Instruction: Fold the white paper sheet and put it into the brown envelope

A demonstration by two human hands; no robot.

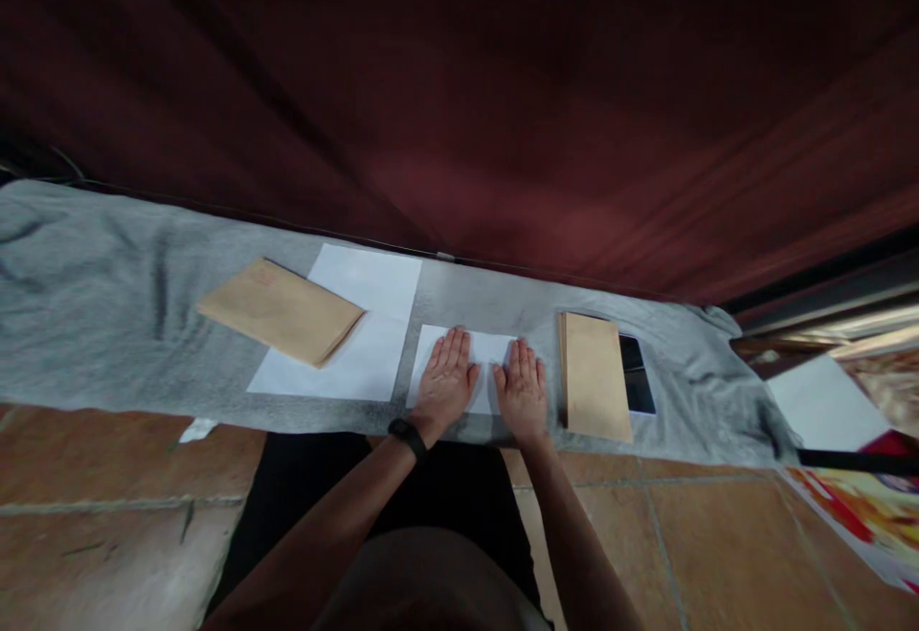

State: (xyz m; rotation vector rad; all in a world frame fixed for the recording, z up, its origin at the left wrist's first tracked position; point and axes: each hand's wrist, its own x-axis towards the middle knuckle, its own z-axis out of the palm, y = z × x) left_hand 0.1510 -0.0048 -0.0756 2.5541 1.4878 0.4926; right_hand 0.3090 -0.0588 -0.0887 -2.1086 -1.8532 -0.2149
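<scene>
A white sheet of paper (484, 349), smaller than the stack beside it and perhaps folded, lies on the grey cloth in front of me. Flat on its left part rests my left hand (446, 380), fingers stretched forward, with a dark band on the wrist. My right hand (523, 392) presses palm down at the paper's right end, fingers also extended. Neither hand grips anything. Left of them are larger white sheets (373, 344), partly covered by a tilted pile of brown envelopes (283, 310). Close to my right hand lies another pile of brown envelopes (595, 377).
A dark-screened phone or tablet (636, 374) sits partly under the right envelopes. The grey cloth (144, 305) covers a long narrow surface, with a dark red curtain (466, 181) behind it. A colourful printed box (868, 507) stands at the far right. Tiled floor (704, 535) shows below.
</scene>
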